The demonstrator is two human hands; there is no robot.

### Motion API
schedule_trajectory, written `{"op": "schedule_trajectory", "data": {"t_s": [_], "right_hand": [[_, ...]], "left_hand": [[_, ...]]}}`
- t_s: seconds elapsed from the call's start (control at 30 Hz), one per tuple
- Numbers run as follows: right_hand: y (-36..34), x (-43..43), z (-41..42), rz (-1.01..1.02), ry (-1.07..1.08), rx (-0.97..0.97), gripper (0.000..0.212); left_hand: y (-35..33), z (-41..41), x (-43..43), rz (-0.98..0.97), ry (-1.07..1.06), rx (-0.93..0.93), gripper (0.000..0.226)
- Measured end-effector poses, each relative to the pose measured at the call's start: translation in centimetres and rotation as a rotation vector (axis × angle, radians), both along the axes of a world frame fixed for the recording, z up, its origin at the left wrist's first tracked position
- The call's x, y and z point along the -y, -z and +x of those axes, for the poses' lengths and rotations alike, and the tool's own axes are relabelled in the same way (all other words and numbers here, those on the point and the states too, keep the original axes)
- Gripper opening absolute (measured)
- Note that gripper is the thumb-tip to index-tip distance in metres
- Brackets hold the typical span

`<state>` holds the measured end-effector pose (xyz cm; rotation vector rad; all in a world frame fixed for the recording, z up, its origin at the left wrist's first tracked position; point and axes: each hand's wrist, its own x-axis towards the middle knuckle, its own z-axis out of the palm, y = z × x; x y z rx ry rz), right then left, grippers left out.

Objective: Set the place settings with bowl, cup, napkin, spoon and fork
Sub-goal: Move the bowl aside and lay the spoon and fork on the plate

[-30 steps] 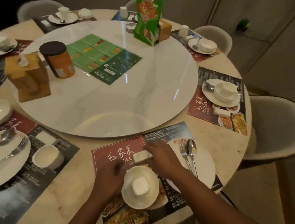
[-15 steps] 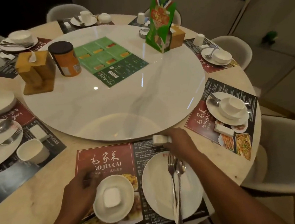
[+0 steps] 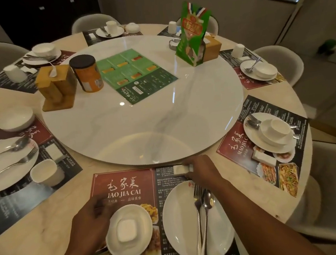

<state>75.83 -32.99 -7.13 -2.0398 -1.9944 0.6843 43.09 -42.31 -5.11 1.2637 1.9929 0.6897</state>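
My right hand [image 3: 202, 172] pinches a small folded white napkin [image 3: 183, 169] at the placemat's [image 3: 123, 187] far edge. My left hand [image 3: 90, 221] grips the glossy round bowl [image 3: 139, 214], an upturned cup [image 3: 126, 229] inside. Steel fork [image 3: 197, 210] and spoon [image 3: 207, 203] lie on the white plate [image 3: 179, 224].

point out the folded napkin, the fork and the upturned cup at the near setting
folded napkin [image 3: 182, 169], head view: on its white top face, left of the right hand's fingers.
fork [image 3: 197, 203], head view: on the neck below the tines, over the plate.
upturned cup [image 3: 126, 229], head view: on its flat base, inside the bowl.
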Motion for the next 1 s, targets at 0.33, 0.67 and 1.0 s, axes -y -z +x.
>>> {"op": "schedule_trajectory", "data": {"t_s": [0.33,0.67,1.0], "right_hand": [[0.6,-0.3,-0.2,0.021,-0.005,0.003,0.050],[-3.8,3.1,-4.7,0.192,-0.009,-0.007,0.037],[-3.1,11.1,-15.4,-0.050,-0.651,-0.057,0.081]], "left_hand": [[0.5,0.0,0.3,-0.044,-0.040,0.012,0.031],[0.1,-0.6,0.9,-0.048,-0.018,0.016,0.032],[0.2,-0.3,2.4,-0.026,0.071,0.024,0.024]]}}
